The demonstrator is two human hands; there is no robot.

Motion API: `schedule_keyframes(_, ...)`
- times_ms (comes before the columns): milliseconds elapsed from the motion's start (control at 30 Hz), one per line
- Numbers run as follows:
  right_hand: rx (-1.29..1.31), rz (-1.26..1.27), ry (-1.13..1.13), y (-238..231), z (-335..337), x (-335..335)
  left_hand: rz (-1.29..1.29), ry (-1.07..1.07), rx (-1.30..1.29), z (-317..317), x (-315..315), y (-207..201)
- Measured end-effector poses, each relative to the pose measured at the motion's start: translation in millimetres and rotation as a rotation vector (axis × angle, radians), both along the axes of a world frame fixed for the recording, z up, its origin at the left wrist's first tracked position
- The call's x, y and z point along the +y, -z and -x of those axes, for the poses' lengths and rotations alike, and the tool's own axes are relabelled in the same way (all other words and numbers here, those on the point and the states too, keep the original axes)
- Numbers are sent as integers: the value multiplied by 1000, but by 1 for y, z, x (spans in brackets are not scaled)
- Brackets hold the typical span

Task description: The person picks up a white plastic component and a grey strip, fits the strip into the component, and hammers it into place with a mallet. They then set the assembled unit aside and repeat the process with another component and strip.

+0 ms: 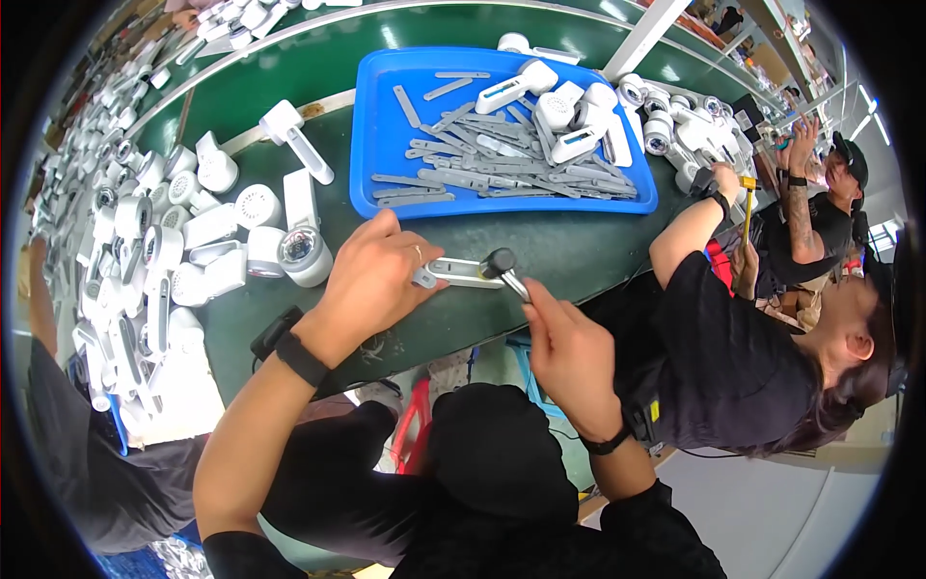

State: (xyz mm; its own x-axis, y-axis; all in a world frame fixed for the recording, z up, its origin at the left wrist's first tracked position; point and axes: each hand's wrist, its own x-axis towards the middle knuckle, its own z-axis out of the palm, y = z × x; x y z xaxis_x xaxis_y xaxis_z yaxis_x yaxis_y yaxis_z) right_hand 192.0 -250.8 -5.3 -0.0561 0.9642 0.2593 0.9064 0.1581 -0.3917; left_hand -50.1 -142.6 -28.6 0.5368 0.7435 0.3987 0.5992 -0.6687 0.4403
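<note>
Pinched in my left hand (pixel 376 275) is a white handle-shaped piece (pixel 461 270) with a grey inlay along its top; my fingers hide its left end. A grey strip end (pixel 424 277) shows at my fingertips. My right hand (pixel 571 357) is closed around the metal shaft of a small hammer (pixel 501 260) with a dark round head, which is at the right end of the white piece. Beyond my hands, a blue tray (pixel 361 145) holds many loose grey strips (pixel 482 154) and several white handheld fans (pixel 558 104).
Many white handheld fans (pixel 207 227) are heaped to the left, and more (pixel 675 121) lie right of the tray on the green table (pixel 405 338). One fan (pixel 297 143) lies apart. At right, a co-worker's hand (pixel 723 180) grips a yellow-headed hammer (pixel 748 183). A red stool (pixel 413 425) stands below.
</note>
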Motion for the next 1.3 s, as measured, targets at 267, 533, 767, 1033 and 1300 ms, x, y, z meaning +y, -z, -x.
schedule_keyframes(267,416,15,-36,29,-13,28,118,3,12,23,-3,-23)
schedule_keyframes(533,695,363,-58,46,0,58,503,-111,-103,43,-16,-14)
schedule_keyframes(767,991,587,153,54,0,69,110,124,29,44,-27,-14)
schedule_keyframes(1033,1014,595,160,48,0,63,495,-303,-97,24,-8,-5)
schedule_keyframes(1300,1296,442,113,50,-6,55,878,-65,-671,19,-10,-44)
